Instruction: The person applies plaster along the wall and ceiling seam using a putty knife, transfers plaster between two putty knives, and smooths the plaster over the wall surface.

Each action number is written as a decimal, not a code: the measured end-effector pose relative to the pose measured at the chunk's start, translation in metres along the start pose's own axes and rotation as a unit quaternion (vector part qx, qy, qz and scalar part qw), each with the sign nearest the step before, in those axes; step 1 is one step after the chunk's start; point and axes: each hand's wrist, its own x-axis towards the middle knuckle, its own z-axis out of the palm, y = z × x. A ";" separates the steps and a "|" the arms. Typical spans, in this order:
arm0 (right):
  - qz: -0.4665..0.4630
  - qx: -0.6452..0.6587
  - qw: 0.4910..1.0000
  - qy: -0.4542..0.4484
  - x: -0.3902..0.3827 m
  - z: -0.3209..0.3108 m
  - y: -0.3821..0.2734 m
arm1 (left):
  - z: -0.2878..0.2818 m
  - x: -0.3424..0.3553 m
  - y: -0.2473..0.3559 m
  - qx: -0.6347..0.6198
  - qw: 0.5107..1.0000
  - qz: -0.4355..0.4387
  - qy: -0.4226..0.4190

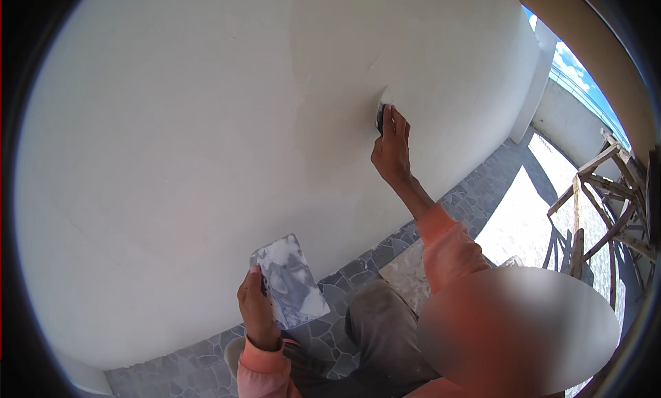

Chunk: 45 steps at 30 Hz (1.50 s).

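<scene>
Black at the handle, pale at the blade: scraper (pixel 383 111) held in the right hand (pixel 394 151), fingers closed along it, long axis close to upright with the tip leaning slightly right. Placed at the wall (pixel 172 122), well above its bottom edge, inside the left and lower edges of a darker patch (pixel 323 150); touching or just off, cannot tell. Well apart, below and to the left, near the wall's bottom edge: smeared grey-and-white board (pixel 292 281), gripped by the left hand (pixel 257 310) at its left edge, long axis slanting down to the right. Nearer to board, left hand; nearer to patch, right. Farther out, grey floor (pixel 196 360) along the wall's foot; past its right end, wooden trestle (pixel 597 158).
</scene>
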 end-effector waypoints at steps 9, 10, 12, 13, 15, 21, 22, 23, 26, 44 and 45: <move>0.050 0.126 0.991 0.017 0.013 -0.049 -0.014 | -0.007 0.005 -0.004 0.003 1.000 0.004 -0.028; 0.141 0.135 0.981 0.017 0.032 -0.055 -0.018 | -0.007 0.004 -0.003 0.006 1.000 0.006 -0.017; 0.233 0.158 0.959 -0.014 0.068 -0.063 -0.017 | -0.003 0.003 -0.003 0.007 1.000 0.009 -0.012; 0.324 0.183 0.927 -0.046 0.078 -0.066 -0.018 | -0.003 0.003 -0.004 0.014 1.000 0.009 -0.005; 0.317 0.170 0.931 -0.058 0.088 -0.064 -0.025 | -0.004 0.003 -0.004 0.021 1.000 0.010 0.004; 0.045 0.035 0.998 -0.021 0.052 -0.031 -0.047 | -0.004 0.004 -0.003 0.021 1.000 0.010 -0.016; -0.011 0.043 0.999 -0.027 0.040 -0.028 -0.049 | -0.004 0.003 -0.002 0.022 1.000 0.010 -0.018; -0.056 0.046 0.997 -0.032 0.031 -0.029 -0.049 | -0.004 0.003 -0.002 0.022 0.999 0.010 -0.021; -0.114 0.091 0.988 -0.055 0.023 -0.047 -0.044 | -0.007 0.004 -0.006 0.008 1.000 0.005 -0.010; -0.202 0.016 0.978 -0.042 0.042 -0.044 -0.035 | -0.002 0.001 -0.001 0.006 1.000 0.003 -0.014; -0.203 0.016 0.978 -0.042 0.042 -0.051 -0.031 | -0.001 0.001 -0.001 0.006 1.000 0.003 -0.014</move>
